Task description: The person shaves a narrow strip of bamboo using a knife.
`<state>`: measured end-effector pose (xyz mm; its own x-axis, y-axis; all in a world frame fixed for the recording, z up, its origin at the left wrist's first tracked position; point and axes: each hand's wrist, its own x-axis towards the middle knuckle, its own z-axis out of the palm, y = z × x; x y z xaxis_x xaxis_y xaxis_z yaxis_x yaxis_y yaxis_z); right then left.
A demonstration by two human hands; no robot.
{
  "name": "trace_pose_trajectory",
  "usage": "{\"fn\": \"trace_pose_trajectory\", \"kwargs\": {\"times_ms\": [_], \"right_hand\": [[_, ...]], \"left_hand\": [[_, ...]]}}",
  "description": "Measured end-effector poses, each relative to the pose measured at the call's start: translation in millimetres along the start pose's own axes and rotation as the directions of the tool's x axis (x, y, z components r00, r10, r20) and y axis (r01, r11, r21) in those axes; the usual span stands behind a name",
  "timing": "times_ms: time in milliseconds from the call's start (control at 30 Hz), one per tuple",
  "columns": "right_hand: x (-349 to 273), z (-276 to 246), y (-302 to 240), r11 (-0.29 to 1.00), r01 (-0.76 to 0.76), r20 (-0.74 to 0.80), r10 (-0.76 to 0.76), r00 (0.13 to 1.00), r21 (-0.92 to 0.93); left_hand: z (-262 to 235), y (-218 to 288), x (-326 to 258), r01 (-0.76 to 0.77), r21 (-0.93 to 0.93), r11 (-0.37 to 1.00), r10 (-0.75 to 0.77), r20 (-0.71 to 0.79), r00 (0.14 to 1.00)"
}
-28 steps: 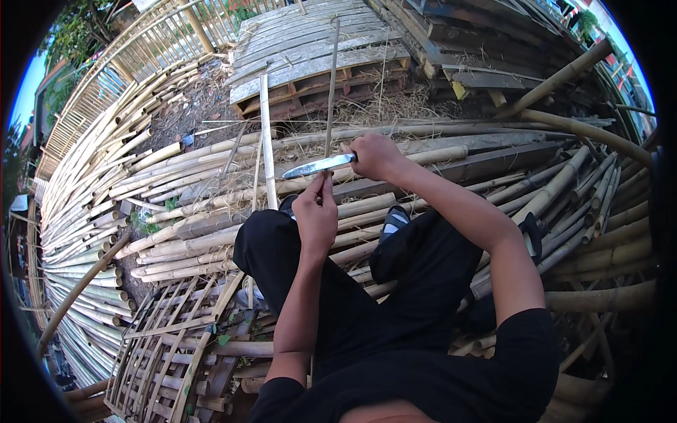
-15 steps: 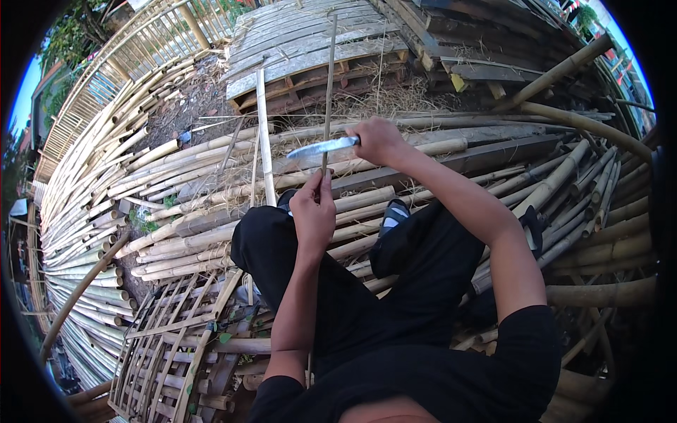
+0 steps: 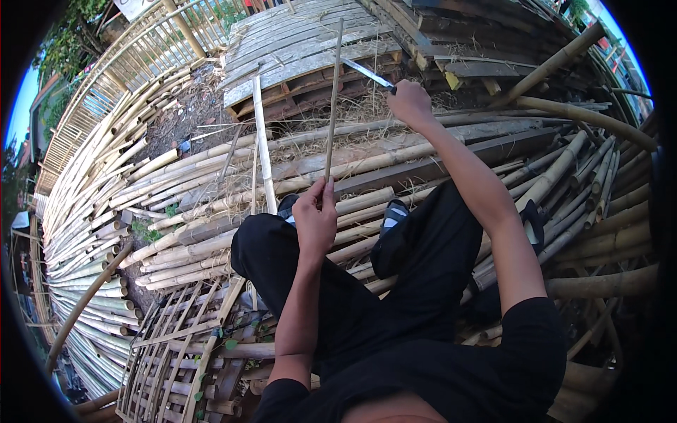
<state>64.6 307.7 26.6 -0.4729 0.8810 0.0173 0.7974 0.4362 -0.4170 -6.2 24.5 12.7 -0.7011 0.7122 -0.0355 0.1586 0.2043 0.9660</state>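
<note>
Left hand (image 3: 315, 215) gripping thin pale bamboo strip (image 3: 333, 99) upright; right hand (image 3: 409, 102) at one o'clock, closed around long-bladed metal knife (image 3: 367, 72); stacked bamboo poles (image 3: 211, 190) beneath

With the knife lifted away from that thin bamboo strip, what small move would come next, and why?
Probably bring the knife in the right hand back down onto the bamboo strip. The blade is up near the strip's far end, off it, while the left hand grips the strip's near end.

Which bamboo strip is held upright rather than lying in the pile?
The thin strip gripped at its lower end by the left hand; every other strip lies flat or leans in the pile.
</note>
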Motion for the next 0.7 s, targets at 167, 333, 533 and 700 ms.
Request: {"fn": "trace_pose_trajectory", "kwargs": {"times_ms": [167,333,533,700], "right_hand": [[-27,0,6,0.999,-0.031,0.178,0.026,0.984,0.022],[-18,-2,17,0.981,-0.112,0.223,0.075,0.972,0.158],[-41,-8,-11,0.969,0.190,0.197,-0.220,0.956,0.159],[-59,11,-32,0.884,0.437,0.151,-0.461,0.874,0.168]], "left_hand": [[2,-2,5,-0.010,-0.032,0.999,0.010,-0.001,1.000],[3,-6,10,0.030,-0.086,0.996,-0.030,0.008,1.000],[2,-15,12,-0.008,-0.051,0.999,0.007,-0.026,1.000],[8,0,3,-0.004,-0.029,1.000,0.003,-0.019,1.000]]}}
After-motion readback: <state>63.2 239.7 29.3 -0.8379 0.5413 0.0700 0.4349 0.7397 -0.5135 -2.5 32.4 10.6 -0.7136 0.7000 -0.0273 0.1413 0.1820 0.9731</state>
